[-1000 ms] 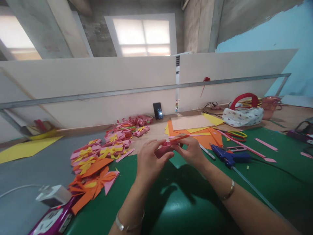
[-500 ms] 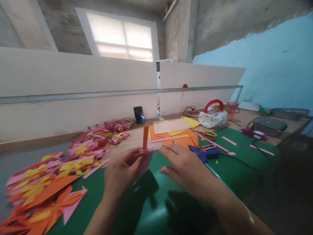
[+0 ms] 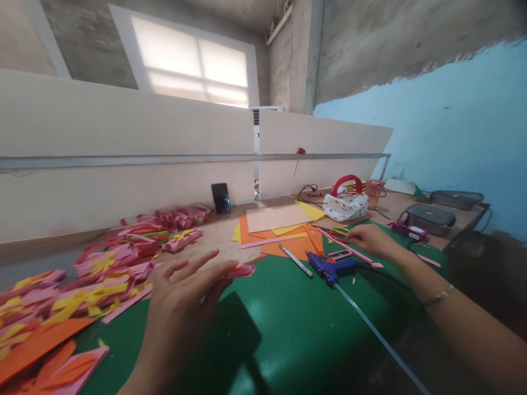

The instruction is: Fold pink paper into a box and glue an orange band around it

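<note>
My left hand pinches a small folded pink paper piece between thumb and fingers, above the green mat. Farther right, my right hand is at the yellow-handled scissors, beside a long pink strip; its fingers are bent together, and what they hold, if anything, is hidden. A blue glue gun with a long clear glue stick lies between my hands. Left of it is a white pen.
Pink and yellow paper pieces and orange ones heap up at the left. Orange sheets lie behind the mat. A phone leans on the partition. A white basket and grey boxes stand at the back right.
My right hand has moved right and away from my left hand, towards the scissors. The upright orange strip at my left hand no longer shows. The view has shifted somewhat to the right.
</note>
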The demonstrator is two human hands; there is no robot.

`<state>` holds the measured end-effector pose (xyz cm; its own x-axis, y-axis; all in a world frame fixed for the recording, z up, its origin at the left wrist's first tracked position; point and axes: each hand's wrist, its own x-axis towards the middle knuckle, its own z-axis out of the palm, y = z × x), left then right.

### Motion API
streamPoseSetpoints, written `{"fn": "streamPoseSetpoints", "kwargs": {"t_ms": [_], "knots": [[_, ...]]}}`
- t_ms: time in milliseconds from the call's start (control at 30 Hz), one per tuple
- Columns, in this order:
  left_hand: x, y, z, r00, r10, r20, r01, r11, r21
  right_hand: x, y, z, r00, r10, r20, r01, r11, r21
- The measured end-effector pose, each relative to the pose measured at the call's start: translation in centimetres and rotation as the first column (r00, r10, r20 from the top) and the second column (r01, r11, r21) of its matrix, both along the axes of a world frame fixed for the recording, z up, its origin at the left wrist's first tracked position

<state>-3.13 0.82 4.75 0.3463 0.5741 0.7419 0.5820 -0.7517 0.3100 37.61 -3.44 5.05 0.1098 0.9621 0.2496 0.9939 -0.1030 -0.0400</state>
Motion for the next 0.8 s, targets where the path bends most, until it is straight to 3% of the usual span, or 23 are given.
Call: {"fn": "streamPoseSetpoints", "kwargs": {"t_ms": [67, 133, 233, 333, 467, 667, 800], "knots": [[-0.1, 0.3, -0.3, 0.999, 0.002, 0.053, 0.003, 0.995, -0.097, -0.5, 1.5, -0.8, 0.999, 0.051, -0.02, -0.052, 0.997, -0.052], [-0.2, 0.3, -0.4, 0.987, 0.029, 0.156, 0.016, 0.96, -0.281, -0.4, 2.9, -1.1, 0.999, 0.042, -0.025, -0.044, 0.995, -0.086], [0.0, -0.3, -0.1, 0.945, 0.115, 0.306, 0.083, 0.822, -0.563, 1.1, 5.0, -1.2, 0.999, -0.022, -0.026, 0.019, 0.993, -0.119], [0.4, -1.1, 0.5, 0.88, 0.203, 0.43, 0.195, 0.67, -0.716, 2.5, 6.5, -1.2, 0.995, -0.09, -0.035, 0.085, 0.987, -0.136], [0.8, -1.6, 1.2, 0.843, 0.266, 0.468, 0.279, 0.529, -0.802, 2.2, 6.7, -1.7, 0.996, -0.033, -0.082, 0.018, 0.984, -0.179], [0.8, -1.3, 0.6, 0.842, 0.21, 0.498, 0.371, 0.446, -0.815, -0.3, 3.6, -2.3, 0.938, 0.268, -0.222, -0.327, 0.898, -0.295], [1.0, -1.6, 0.5, 0.871, 0.103, 0.48, 0.428, 0.321, -0.845, -0.4, 3.2, -2.5, 0.942, 0.286, -0.174, -0.324, 0.91, -0.257]]}}
